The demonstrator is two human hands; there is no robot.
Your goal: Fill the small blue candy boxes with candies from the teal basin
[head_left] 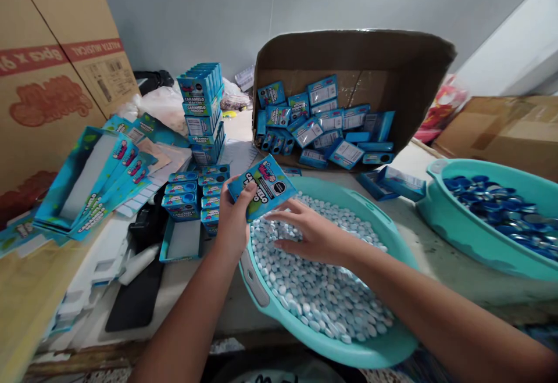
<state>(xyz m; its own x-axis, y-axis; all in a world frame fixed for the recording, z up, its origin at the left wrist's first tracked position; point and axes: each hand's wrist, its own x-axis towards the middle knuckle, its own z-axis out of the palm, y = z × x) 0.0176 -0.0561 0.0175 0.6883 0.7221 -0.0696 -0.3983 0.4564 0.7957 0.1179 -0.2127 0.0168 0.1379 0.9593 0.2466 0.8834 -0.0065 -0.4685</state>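
Observation:
My left hand (235,217) grips a small blue candy box (263,188), tilted, over the left rim of a turquoise tub (383,197). Pale blue and white candies (322,296) fill much of that tub. Just right of the box, my right hand (305,229) hovers above the candies with its fingers apart and nothing visible in them. Its fingertips are close to the box's lower edge; whether they touch it I cannot tell. Left of my left hand, small blue boxes (181,197) stand in rows beside an open blue tray (181,240).
Behind the tub, a cardboard carton (418,63) on its side holds many blue boxes. A second turquoise tub (475,249) with blue metallic pieces stands at right. Stacked display boxes (200,110), nested blue trays (87,191) and a large carton (56,63) occupy the left.

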